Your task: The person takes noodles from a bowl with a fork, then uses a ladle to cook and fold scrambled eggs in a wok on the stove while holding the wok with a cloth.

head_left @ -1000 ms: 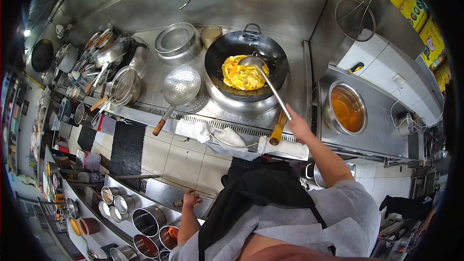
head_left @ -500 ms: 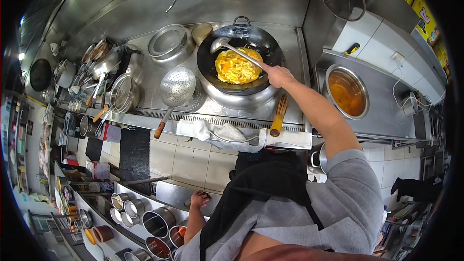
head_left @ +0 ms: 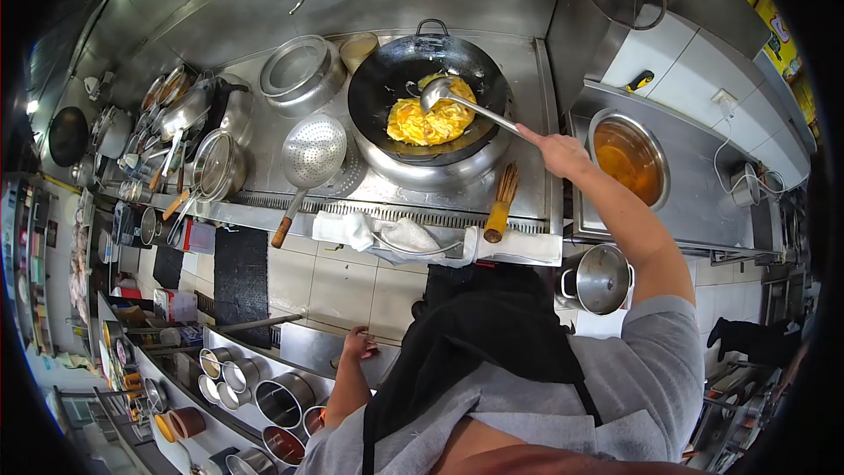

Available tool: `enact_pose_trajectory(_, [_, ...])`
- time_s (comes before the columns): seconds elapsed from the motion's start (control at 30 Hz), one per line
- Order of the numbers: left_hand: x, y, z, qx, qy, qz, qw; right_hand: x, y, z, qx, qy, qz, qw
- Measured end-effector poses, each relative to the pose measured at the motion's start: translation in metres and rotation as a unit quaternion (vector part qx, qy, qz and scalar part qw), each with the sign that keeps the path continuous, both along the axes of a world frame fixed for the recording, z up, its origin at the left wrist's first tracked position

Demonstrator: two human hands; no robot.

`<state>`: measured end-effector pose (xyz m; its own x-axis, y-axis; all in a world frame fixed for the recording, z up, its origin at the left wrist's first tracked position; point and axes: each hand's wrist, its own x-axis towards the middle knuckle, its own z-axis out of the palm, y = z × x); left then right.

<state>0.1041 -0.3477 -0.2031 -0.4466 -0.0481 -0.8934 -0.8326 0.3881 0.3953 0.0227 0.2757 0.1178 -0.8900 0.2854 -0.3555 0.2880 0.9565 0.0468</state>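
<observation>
The black wok [head_left: 374,92] sits on a round metal burner ring [head_left: 431,176], its loop handle on the side far from the person, and the yellow, egg-like food [head_left: 424,129] lies in a loose heap in the bottom of it, toward its near side. The right hand [head_left: 563,156], just beyond the wok's right rim, is closed around the end of the handle of a metal ladle [head_left: 481,110], with one finger stretched forward along it. The ladle slants over that rim into the wok, and its bowl rests against the far part of the heap, with bits of yellow showing beyond it. The left hand [head_left: 359,345] is well apart from the wok, on its near left side, low by a metal counter [head_left: 308,352]; its fingers are loosely bent and partly open, and I cannot tell whether they touch or hold anything. Left of the wok lies a perforated skimmer [head_left: 314,151], its wooden handle toward the person, and behind that stands a round metal vessel [head_left: 325,92]. Near the wok's lower right side lies a brush [head_left: 499,211] (its bristles point away from the person). White cloths [head_left: 347,229] lie along the stove edge on the wok's near side. Farther right of the wok, a metal bowl [head_left: 665,178] holds amber liquid [head_left: 620,163].
</observation>
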Motion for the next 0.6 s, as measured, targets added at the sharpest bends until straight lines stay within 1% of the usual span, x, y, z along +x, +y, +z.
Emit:
enact_pose_trajectory(0.07, [-0.011,0.007,0.005,0.0,-0.001,-0.046,0.999,0.007,0.003,0.01,0.009,-0.003,0.004,1.0])
enact_pose_trajectory(0.1, [-0.016,0.012,0.01,-0.002,-0.002,-0.052,0.999,0.008,0.005,0.013,0.018,-0.016,0.0,1.0])
enact_pose_trajectory(0.13, [-0.02,0.016,0.013,-0.001,-0.003,-0.053,0.999,0.011,0.008,0.015,0.027,-0.028,-0.006,0.999])
enact_pose_trajectory(0.2, [-0.026,0.019,0.015,-0.02,0.017,-0.098,0.995,0.016,0.013,0.012,0.033,-0.03,-0.007,0.999])
enact_pose_trajectory(0.47, [-0.033,0.029,0.006,0.004,0.006,-0.091,0.996,0.027,0.017,0.004,0.044,-0.021,-0.002,0.999])
enact_pose_trajectory(0.6, [-0.022,0.023,-0.001,0.011,0.001,-0.09,0.996,0.028,0.014,0.008,0.045,-0.039,-0.01,0.998])
